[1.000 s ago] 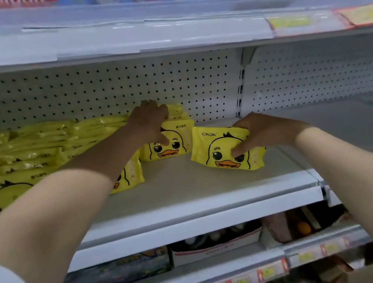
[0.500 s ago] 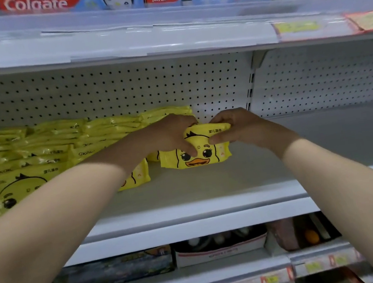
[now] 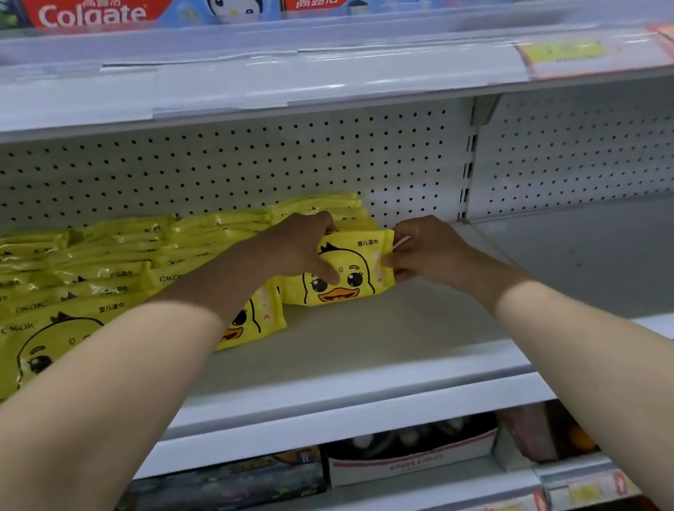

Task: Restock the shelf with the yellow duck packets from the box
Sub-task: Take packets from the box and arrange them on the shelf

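A yellow duck packet (image 3: 355,268) stands upright near the back of the white shelf (image 3: 340,343), at the right end of the stock. My left hand (image 3: 302,243) grips its upper left side, thumb across the duck's face. My right hand (image 3: 426,247) pinches its right edge. More yellow duck packets (image 3: 67,289) lie stacked in rows to the left, one (image 3: 255,319) standing just left of the held packet. The box is out of view.
A perforated back panel (image 3: 225,171) closes the shelf behind. A bracket (image 3: 468,172) divides it from the bare right bay (image 3: 612,251). Toothpaste boxes (image 3: 110,8) sit on the shelf above; boxed goods (image 3: 411,455) on the shelf below.
My right hand carried the packet from the shelf's front right back to the row; my left hand joined it. Both hands now hold it upright against the stacked packets.
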### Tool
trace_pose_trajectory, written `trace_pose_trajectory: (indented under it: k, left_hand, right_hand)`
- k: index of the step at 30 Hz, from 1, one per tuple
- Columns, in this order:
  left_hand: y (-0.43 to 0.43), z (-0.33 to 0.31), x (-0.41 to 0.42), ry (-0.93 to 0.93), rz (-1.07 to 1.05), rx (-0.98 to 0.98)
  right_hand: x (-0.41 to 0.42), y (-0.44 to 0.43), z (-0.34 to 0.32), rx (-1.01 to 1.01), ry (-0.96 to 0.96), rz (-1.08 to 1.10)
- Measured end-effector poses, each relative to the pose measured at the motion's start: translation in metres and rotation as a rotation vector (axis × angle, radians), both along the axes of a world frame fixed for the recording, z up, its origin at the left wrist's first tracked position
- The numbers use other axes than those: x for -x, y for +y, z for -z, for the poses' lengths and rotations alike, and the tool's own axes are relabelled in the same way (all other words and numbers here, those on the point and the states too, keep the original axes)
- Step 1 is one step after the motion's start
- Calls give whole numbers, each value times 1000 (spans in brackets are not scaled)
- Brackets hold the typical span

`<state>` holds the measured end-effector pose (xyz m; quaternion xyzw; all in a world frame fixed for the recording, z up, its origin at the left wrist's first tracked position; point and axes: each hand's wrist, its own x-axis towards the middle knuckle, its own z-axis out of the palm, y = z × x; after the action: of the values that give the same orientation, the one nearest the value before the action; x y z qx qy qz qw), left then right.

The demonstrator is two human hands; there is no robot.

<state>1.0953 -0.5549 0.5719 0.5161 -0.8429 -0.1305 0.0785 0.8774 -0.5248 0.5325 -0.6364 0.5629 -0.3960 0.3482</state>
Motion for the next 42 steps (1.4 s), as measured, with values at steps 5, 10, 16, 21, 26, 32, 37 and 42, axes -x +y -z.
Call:
trace_pose_trajectory:
  k: [5,10,16,21,26,32,37,42]
  left_hand:
    - [-3,13,2,-29,-57,69]
    - [-6,16,2,-267,-93,252]
    - [-1,17,8,-328,-152,333]
    - [15,17,11,-277,-220,370]
    - [46,5,4,-144,-298,415]
    - [100,-12,-30,13,-534,373]
    - [150,-12,-83,105,-741,343]
    - [199,0,-138,127,-815,331]
  right_hand:
    - [-9,-9,10,-25,62,99]
    - [-12,-12,17,-8,47,148]
    - [-12,-10,17,-47,38,154]
    - [-10,-5,9,86,232,136]
    - [-11,6,-8,178,374,121]
    - [-37,34,-38,334,580,153]
    - [-86,60,-52,345,555,-9]
    - [-150,97,-47,272,618,-125]
